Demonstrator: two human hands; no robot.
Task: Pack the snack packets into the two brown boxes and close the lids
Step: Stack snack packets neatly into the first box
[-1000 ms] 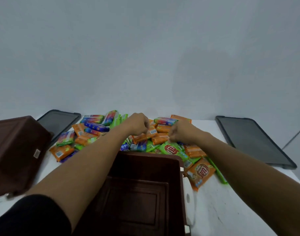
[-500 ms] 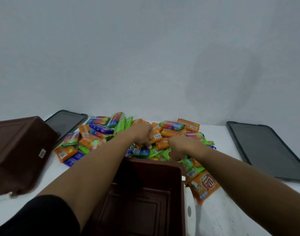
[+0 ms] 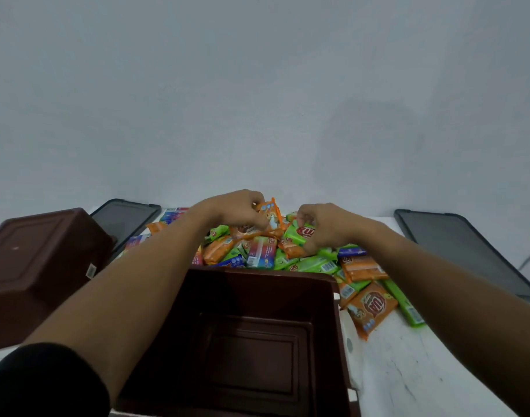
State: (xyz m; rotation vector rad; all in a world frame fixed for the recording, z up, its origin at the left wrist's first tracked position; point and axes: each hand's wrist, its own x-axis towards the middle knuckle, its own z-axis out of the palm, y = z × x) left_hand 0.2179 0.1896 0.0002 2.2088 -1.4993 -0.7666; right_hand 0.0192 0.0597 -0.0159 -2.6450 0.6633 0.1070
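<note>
A pile of orange, green and blue snack packets (image 3: 291,260) lies on the white table behind an open brown box (image 3: 257,335) that stands right in front of me with nothing inside. My left hand (image 3: 236,212) is closed on orange packets (image 3: 269,218), lifted a little above the pile. My right hand (image 3: 324,227) grips a green packet (image 3: 301,233) together with an orange one, also raised off the heap. A second brown box (image 3: 38,266) lies at the left, its bottom turned toward me.
Two dark grey lids lie flat on the table: one at the back left (image 3: 125,221), one at the right (image 3: 468,251). Loose packets (image 3: 372,305) spread to the right of the open box. A pale wall rises behind the table.
Both hands have closed on packets and lifted them up off the pile. The view has tilted a little, so the table sits lower in the frame.
</note>
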